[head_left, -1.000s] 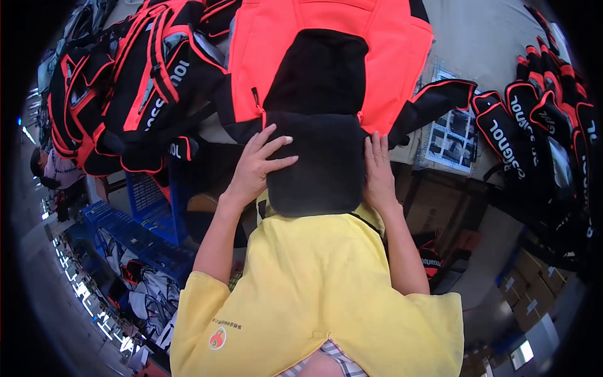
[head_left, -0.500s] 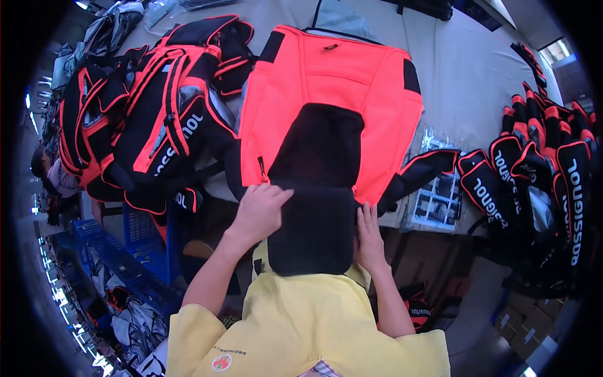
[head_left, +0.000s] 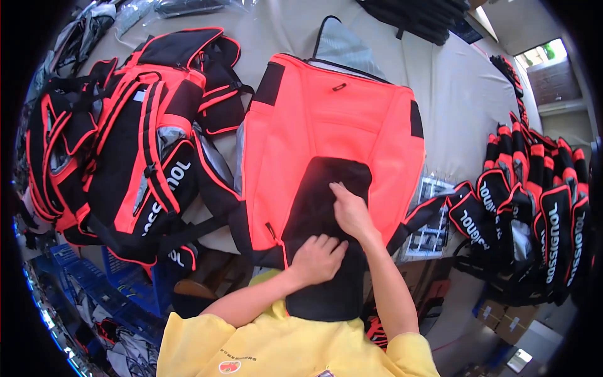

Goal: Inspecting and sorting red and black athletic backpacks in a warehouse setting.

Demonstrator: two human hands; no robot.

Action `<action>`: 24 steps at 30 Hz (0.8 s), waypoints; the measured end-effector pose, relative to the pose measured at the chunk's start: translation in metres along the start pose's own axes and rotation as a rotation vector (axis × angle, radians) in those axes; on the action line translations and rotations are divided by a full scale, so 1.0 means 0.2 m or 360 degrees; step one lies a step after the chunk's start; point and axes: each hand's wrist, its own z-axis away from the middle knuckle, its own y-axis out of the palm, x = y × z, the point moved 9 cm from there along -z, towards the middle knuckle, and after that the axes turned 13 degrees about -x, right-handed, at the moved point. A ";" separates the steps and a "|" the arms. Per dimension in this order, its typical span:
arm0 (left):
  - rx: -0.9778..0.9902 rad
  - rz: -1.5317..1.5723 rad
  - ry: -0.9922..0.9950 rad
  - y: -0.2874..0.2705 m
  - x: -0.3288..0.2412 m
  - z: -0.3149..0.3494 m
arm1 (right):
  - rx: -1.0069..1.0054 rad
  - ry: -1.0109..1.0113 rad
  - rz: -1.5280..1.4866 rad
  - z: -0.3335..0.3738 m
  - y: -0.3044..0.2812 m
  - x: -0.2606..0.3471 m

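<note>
A bright coral backpack (head_left: 342, 113) lies on the table in front of me, with black corner patches and a black panel (head_left: 336, 173) up its middle. That panel runs down over the table's near edge to my yellow shirt. My left hand (head_left: 319, 259) rests on its lower part, fingers apart and slightly bent against the fabric. Higher up, my right hand (head_left: 353, 213) touches the panel with its forefinger stretched out; the other fingers are partly hidden under it. A grey-lined flap (head_left: 345, 50) stands up at the bag's far end.
Several black and coral backpacks (head_left: 151, 144) are heaped at the left. More black bag pieces with coral trim (head_left: 521, 213) hang in a row over the table's right edge. Blue crates (head_left: 81, 276) are below left, cardboard boxes (head_left: 505, 320) low on the right.
Both hands have left the panel's sides and come onto its face, the right one reaching farther up. The backpack appears lower in view as the head view has shifted.
</note>
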 end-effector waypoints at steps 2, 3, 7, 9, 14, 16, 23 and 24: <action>0.0020 0.0060 0.0016 0.01 0.02 0.01 | 0.0162 0.0005 0.0304 -0.10 0.28 -0.18; 0.0026 0.0058 -0.0019 0.01 0.06 0.04 | 0.0230 -0.0021 0.0301 -0.24 0.35 -0.14; 0.0133 0.0156 -0.0082 0.02 0.07 0.04 | 0.0736 0.0159 0.1022 -0.36 0.51 -0.65; 0.0119 0.0077 -0.0045 0.05 0.09 0.09 | 0.0766 0.0189 0.1010 -0.40 0.54 -0.69; 0.0005 0.0070 -0.0101 0.06 0.15 0.04 | 0.0628 0.0481 0.0983 -0.53 0.61 -0.66; -0.0022 0.0060 -0.0114 0.08 0.16 0.02 | 0.0542 0.0604 0.0965 -0.58 0.61 -0.62; -0.0090 0.0173 -0.0189 0.11 0.20 0.00 | 0.0214 0.0930 0.0785 -0.29 0.31 -0.37; -0.0044 0.0194 -0.0206 0.13 0.20 0.00 | 0.0256 0.0535 0.0883 -0.28 0.32 -0.28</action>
